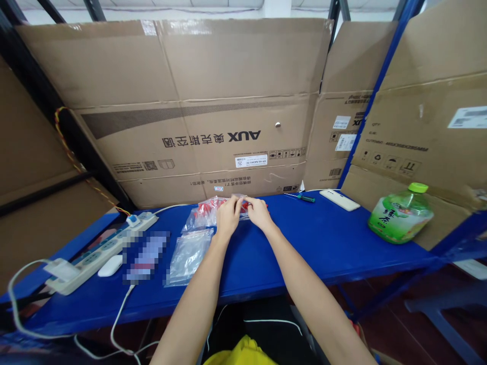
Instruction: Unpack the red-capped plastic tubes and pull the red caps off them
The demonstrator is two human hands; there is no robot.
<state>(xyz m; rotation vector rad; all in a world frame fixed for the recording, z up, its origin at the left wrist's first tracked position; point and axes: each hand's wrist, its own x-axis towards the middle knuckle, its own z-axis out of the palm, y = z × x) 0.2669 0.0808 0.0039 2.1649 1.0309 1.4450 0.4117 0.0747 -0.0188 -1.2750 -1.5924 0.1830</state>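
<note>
My left hand (228,215) and my right hand (258,213) meet over a clear plastic bag of small red parts (203,213) near the back of the blue shelf (323,243). Both hands have their fingers curled and pinched together on the bag's right end, with red pieces showing between the fingertips. A second clear plastic bag (188,256), which looks flat, lies just in front of the left hand's wrist.
A white power strip (101,248) with a cable, a white oval device (110,265) and a blurred patch lie at left. A small green-handled screwdriver (304,197), a white flat box (340,199) and a green tea bottle (401,213) lie at right. Cardboard sheets (228,111) wall the back.
</note>
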